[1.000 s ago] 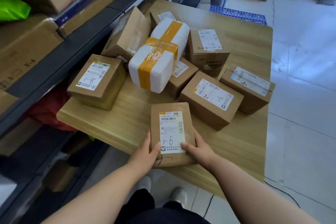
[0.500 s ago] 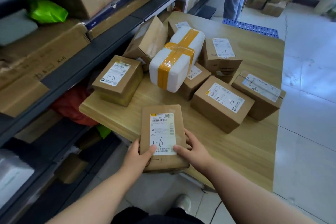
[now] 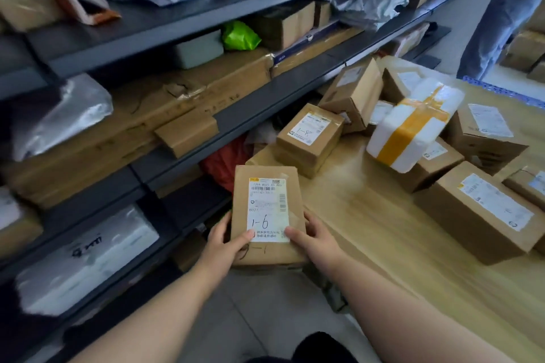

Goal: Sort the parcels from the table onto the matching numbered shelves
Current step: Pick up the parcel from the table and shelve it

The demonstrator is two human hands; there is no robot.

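A flat brown parcel (image 3: 267, 183) with a white label marked 1-6 is lifted off the table, beyond its left edge near the shelves. My left hand (image 3: 221, 243) grips its lower left edge and my right hand (image 3: 314, 237) grips its lower right edge, thumbs on top. On the wooden table (image 3: 368, 215) lie several other parcels: a brown box marked 1-8 (image 3: 309, 138), a white foam box with yellow tape (image 3: 413, 130) and a large brown box (image 3: 477, 209).
Dark metal shelves (image 3: 177, 26) run along the left, packed with cardboard boxes, grey plastic mailers (image 3: 59, 115) and a green bag (image 3: 239, 35). A person's leg in jeans (image 3: 498, 18) stands at the far right beside stacked boxes on the floor.
Both hands carried the 1-6 parcel off the table's front and to the left toward the shelves. The view swung left, bringing more shelves into sight.
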